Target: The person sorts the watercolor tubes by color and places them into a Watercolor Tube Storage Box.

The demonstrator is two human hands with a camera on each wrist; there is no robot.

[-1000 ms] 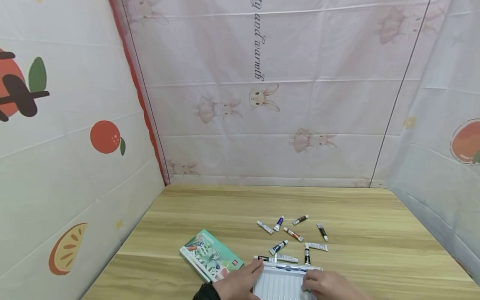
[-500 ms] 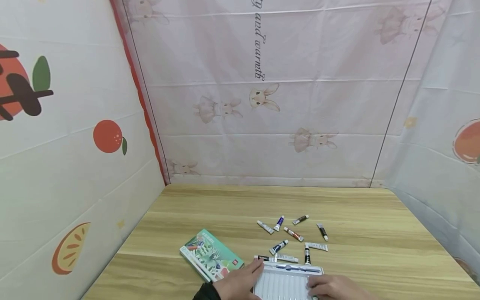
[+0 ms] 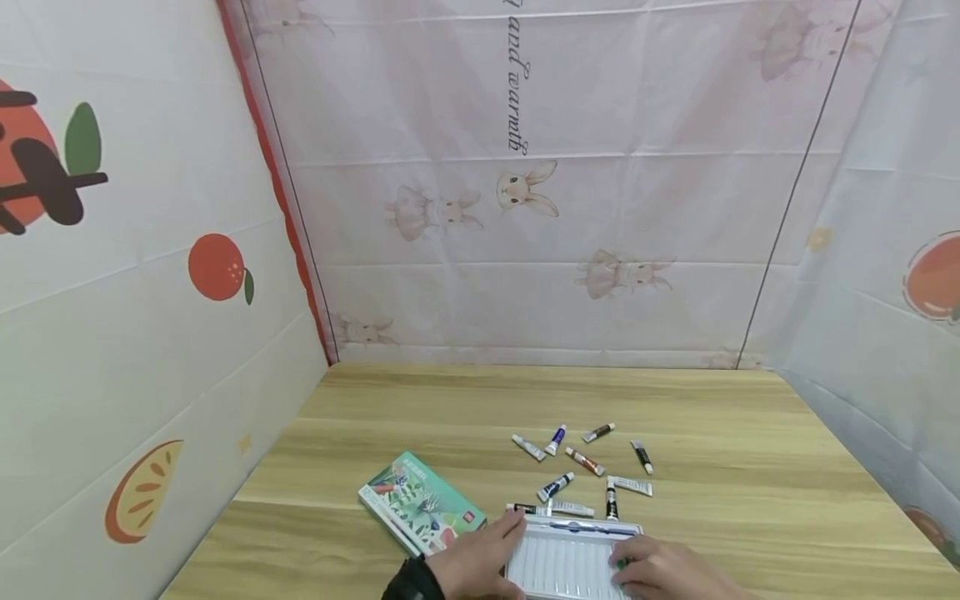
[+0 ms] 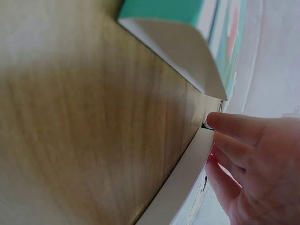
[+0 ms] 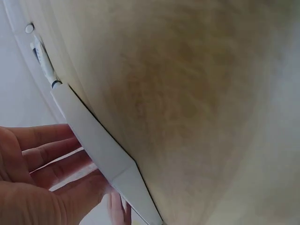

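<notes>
A white ridged plastic tray [image 3: 562,562] sits in a shallow box at the table's front, a thin dark-handled brush [image 3: 585,527] along its top. My left hand [image 3: 480,557] rests along the box's left side, fingers fairly straight; in the left wrist view they touch the white box wall [image 4: 180,180]. Over the tray's right end, my right hand [image 3: 663,568] pinches a small paint tube [image 3: 622,564], of which only a green bit shows. The right wrist view shows its fingers by the box edge [image 5: 101,140], the tube hidden.
Behind the tray several paint tubes lie scattered, among them a red-brown one [image 3: 585,462] and a blue one [image 3: 556,439]. Some lie right against the tray's back edge. A green illustrated box [image 3: 423,504] lies to the left, close to my left hand. Patterned cloth [image 3: 465,317] hangs behind the table.
My right hand shifted slightly right along the tray, then a little back left, still with the green-marked tube. My left hand stays on the box. The head view tilted slightly down.
</notes>
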